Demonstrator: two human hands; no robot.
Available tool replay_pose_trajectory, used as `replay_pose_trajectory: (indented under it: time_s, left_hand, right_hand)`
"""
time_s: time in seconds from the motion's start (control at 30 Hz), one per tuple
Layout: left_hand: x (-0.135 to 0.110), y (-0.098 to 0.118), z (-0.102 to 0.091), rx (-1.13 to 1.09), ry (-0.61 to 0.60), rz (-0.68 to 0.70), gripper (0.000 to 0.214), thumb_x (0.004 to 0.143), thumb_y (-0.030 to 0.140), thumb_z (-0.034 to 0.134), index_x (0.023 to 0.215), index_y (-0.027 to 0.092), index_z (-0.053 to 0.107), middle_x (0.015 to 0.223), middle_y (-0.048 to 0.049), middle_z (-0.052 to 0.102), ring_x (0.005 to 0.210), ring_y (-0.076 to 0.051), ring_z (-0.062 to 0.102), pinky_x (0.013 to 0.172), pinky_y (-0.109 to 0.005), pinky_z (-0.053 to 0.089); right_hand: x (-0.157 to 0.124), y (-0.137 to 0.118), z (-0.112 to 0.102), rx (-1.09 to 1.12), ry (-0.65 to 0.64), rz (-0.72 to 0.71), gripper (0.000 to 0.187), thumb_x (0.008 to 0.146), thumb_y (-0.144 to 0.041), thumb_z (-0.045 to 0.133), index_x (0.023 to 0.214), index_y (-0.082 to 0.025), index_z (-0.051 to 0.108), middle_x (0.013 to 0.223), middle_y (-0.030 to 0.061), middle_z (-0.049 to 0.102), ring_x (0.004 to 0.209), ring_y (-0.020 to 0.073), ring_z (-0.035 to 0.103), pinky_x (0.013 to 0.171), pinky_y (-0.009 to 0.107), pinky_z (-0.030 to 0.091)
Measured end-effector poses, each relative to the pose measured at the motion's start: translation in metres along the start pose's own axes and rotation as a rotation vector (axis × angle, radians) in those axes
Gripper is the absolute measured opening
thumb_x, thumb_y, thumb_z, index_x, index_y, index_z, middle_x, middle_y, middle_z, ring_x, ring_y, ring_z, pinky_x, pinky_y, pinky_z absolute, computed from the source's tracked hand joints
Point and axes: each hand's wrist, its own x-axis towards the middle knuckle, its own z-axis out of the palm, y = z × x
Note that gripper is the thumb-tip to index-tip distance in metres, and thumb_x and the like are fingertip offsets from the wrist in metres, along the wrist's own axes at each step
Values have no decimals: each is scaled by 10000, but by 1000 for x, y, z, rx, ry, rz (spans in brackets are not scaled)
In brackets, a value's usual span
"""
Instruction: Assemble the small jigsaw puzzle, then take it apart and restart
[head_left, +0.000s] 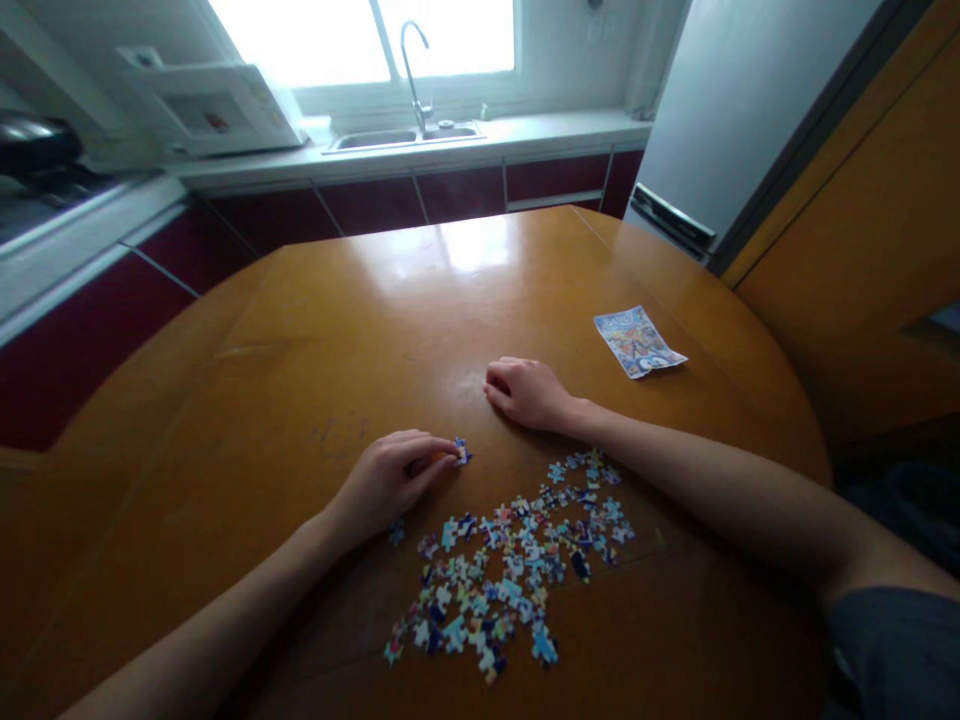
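Note:
My left hand (394, 478) rests on the round wooden table (337, 330), its fingertips pinched on a small blue jigsaw piece (461, 452). Several loose, colourful puzzle pieces (510, 565) lie scattered just in front of me, to the right of that hand. My right hand (525, 390) lies further out on the table with its fingers curled under in a loose fist; nothing shows in it. A printed picture card (637, 341) lies flat to the right of that hand.
Behind the table runs a kitchen counter with a sink and tap (414, 100) under a bright window. A white appliance (214, 110) stands on the counter at left. A fridge (742, 120) and orange cabinets (885, 230) stand at right.

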Motion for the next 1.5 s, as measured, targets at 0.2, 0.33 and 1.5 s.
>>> replay_pose_trajectory:
  time_s: [0.2,0.33,1.5]
  left_hand:
    - [-1,-4,2,29,19,14,171,921,324,634,936,198,749,660,7,604,579,-99,508,564,-197,397]
    - [-1,-4,3,33,22,19,165,921,321,635,938,204,749,652,12,594,579,-98,505,568,-200,398]
    - [2,-6,1,7,24,39,179,904,316,636,938,178,746,640,9,618,533,-88,496,517,-178,394]
  right_hand:
    - [0,0,0,-3,-12,11,193,933,-305,520,810,-195,620,837,46,657,729,160,528,651,291,319]
    - [0,0,-1,3,-9,3,189,933,-300,521,804,-196,612,839,45,659,726,158,527,649,289,319]
    - [-83,48,-106,376,-164,251,123,852,-189,623,894,-152,733,778,56,718,684,155,633,633,281,491]
